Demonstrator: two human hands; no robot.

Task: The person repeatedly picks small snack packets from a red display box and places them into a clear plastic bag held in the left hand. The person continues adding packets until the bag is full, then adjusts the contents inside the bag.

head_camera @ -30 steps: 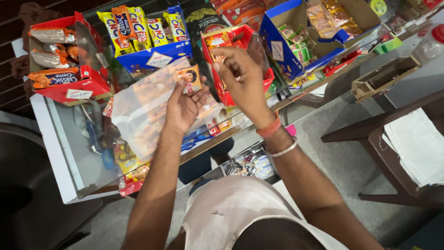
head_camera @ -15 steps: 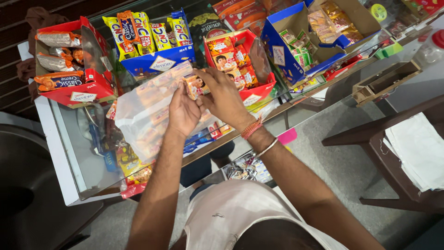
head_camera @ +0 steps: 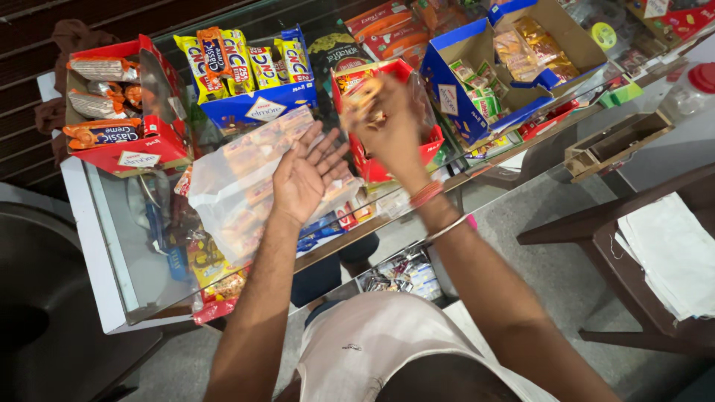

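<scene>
While the glass worktop point(head_camera: 112, 246) fills the left and middle of the view, with snack packets showing through it from the shelf below, a row of open cardboard display boxes stands along its far edge. At the left sits a red box point(head_camera: 141, 149) of wrapped biscuit rolls, next to it a blue box point(head_camera: 261, 108) with yellow packets standing upright, then a red box point(head_camera: 372, 167) in the middle, and further right a larger blue box point(head_camera: 454, 104) of small green and gold packs. A dark wooden chair point(head_camera: 596, 246) with white cloth on its seat stands at the right, off the worktop.

A clear plastic bag point(head_camera: 231, 186) full of small orange-and-cream packets lies on the glass in front of the yellow-packet box. The left arm reaches straight forward from the body, and the left hand point(head_camera: 305, 179) rests on the right end of this bag, palm up, fingers spread and loosely fanned, gripping nothing.

The right arm stretches forward and slightly inward, wearing a red thread and a metal bangle point(head_camera: 445, 229) at the wrist. The right hand point(head_camera: 391, 126) is raised over the middle red box, its grip pressed around a small orange snack packet point(head_camera: 363, 100), which is blurred and held just above that box's open top.
</scene>
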